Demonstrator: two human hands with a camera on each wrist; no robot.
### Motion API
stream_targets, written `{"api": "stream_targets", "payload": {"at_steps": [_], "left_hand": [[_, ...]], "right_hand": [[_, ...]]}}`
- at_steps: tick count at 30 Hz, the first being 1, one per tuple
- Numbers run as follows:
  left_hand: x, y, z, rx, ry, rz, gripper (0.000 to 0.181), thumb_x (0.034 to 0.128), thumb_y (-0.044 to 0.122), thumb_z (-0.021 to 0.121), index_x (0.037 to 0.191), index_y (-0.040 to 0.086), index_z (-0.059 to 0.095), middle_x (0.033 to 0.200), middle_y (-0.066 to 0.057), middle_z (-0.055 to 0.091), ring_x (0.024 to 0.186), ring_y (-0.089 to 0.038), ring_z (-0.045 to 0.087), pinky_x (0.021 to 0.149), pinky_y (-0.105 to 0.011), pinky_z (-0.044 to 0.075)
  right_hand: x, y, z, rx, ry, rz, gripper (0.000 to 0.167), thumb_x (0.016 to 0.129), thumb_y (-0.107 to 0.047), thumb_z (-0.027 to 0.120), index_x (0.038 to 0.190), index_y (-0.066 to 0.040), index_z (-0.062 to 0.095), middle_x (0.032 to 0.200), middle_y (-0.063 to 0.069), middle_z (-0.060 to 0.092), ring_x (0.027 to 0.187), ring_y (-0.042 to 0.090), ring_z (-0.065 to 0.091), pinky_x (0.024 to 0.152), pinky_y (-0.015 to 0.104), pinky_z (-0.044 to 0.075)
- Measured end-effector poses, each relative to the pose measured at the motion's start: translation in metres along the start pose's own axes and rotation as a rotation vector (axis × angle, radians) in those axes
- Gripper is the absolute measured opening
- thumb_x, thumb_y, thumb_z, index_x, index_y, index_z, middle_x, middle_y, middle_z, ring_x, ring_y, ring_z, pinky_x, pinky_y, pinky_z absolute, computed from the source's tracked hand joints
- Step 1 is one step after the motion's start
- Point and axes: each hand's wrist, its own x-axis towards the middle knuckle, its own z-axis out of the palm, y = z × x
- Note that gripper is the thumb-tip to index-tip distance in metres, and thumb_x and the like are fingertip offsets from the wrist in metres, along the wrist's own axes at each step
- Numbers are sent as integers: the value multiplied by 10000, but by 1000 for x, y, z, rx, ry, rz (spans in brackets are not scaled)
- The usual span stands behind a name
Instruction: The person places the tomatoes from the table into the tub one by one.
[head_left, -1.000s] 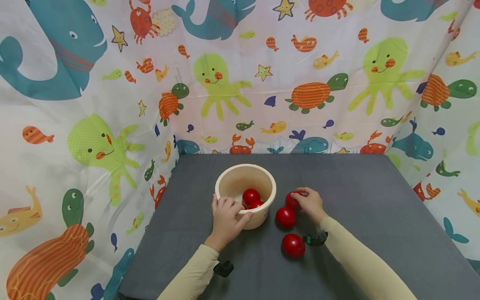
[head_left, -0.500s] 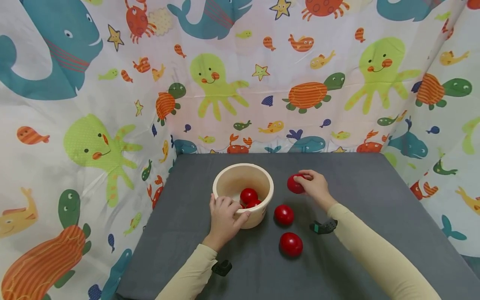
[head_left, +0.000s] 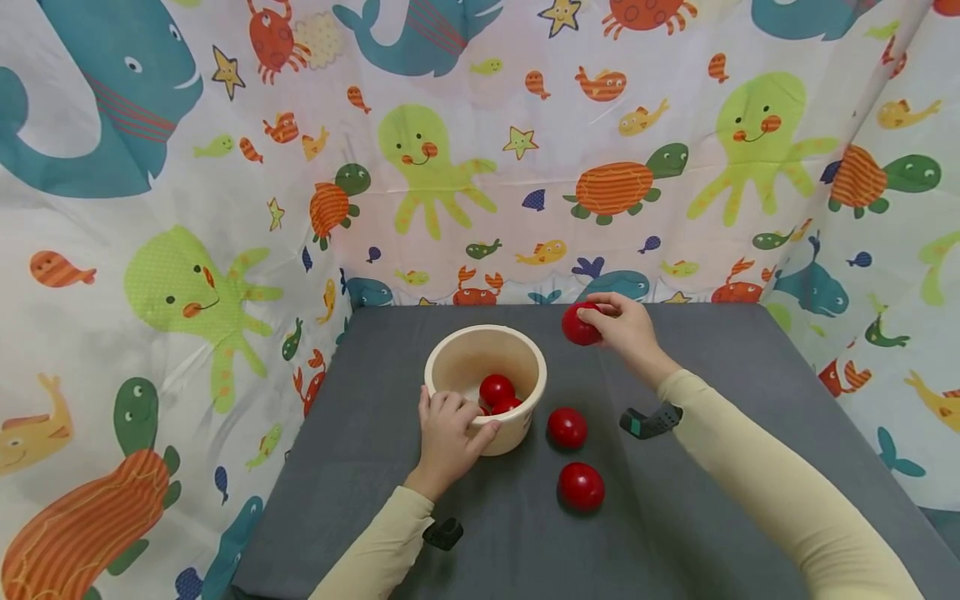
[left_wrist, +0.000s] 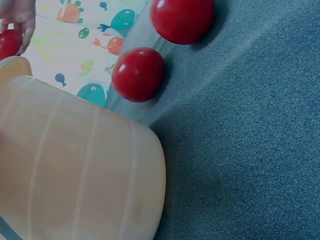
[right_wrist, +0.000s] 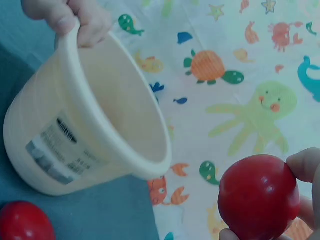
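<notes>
A cream bucket (head_left: 517, 429) stands upright on the dark table, several red balls (head_left: 497, 390) inside it. My left hand (head_left: 450, 437) grips its near left rim, fingers over the edge and thumb outside. Raised above the table, right of and beyond the bucket, my right hand (head_left: 624, 332) holds a red ball (head_left: 580, 324) between thumb and fingers. In the right wrist view that ball (right_wrist: 259, 197) is pinched at lower right, apart from the bucket (right_wrist: 50, 135). The left wrist view shows the bucket's ribbed outer wall (left_wrist: 85, 165).
Two more red balls lie on the table right of the bucket, one (head_left: 567, 428) close to its side and the other (head_left: 581, 487) nearer the front. A patterned curtain (head_left: 480, 233) hangs behind the table's far edge and at both sides.
My right hand has lifted a red ball from the spot beside the bucket and moved it up and away, towards the table's far edge. My left hand has stayed on the rim.
</notes>
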Motion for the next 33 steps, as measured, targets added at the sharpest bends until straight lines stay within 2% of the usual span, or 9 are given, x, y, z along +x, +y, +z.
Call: {"api": "stream_targets", "payload": {"at_steps": [3, 9, 17, 22, 27, 33], "left_hand": [[0, 0, 0, 2, 9, 8, 285, 885, 444, 669, 771, 183, 664, 841, -35, 617, 962, -283, 557, 1051, -824, 282], [-1, 0, -1, 6, -10, -6, 285, 880, 455, 664, 784, 187, 681, 852, -32, 627, 973, -281, 562, 1061, -820, 278], [-1, 0, 0, -1, -1, -4, 271, 877, 446, 670, 780, 193, 678, 843, -32, 623, 970, -276, 564, 1056, -821, 281], [1, -1, 1, -8, -8, -14, 262, 870, 440, 686, 787, 192, 674, 855, -37, 625, 975, -272, 563, 1065, -813, 284], [1, 0, 0, -3, -16, -18, 268, 867, 447, 693, 788, 191, 687, 859, -38, 632, 978, -272, 564, 1062, -816, 287], [1, 1, -2, 8, -15, -12, 262, 863, 446, 708, 793, 193, 700, 855, -35, 632, 980, -273, 562, 1057, -821, 289]], "right_hand": [[0, -8, 5, 4, -15, -14, 542, 981, -324, 663, 1460, -120, 513, 1442, 193, 544, 1308, 388, 539, 943, 462, 583], [0, -21, 22, 32, -48, -39, 529, 978, -288, 671, 1450, -106, 518, 1432, 208, 551, 1291, 399, 571, 951, 498, 573], [-2, -39, 51, 38, -99, -96, 510, 960, -283, 685, 1424, -117, 553, 1383, 183, 601, 1225, 369, 629, 925, 455, 596], [-5, -48, 72, 48, -141, -126, 482, 958, -255, 682, 1399, -96, 571, 1356, 205, 610, 1215, 391, 636, 916, 496, 593], [-8, -49, 95, 57, -168, -138, 440, 952, -232, 688, 1363, -96, 603, 1314, 205, 635, 1185, 385, 656, 886, 470, 606], [-12, -37, 121, 14, -174, -106, 409, 948, -243, 692, 1332, -116, 629, 1278, 171, 658, 1154, 340, 648, 907, 446, 608]]}}
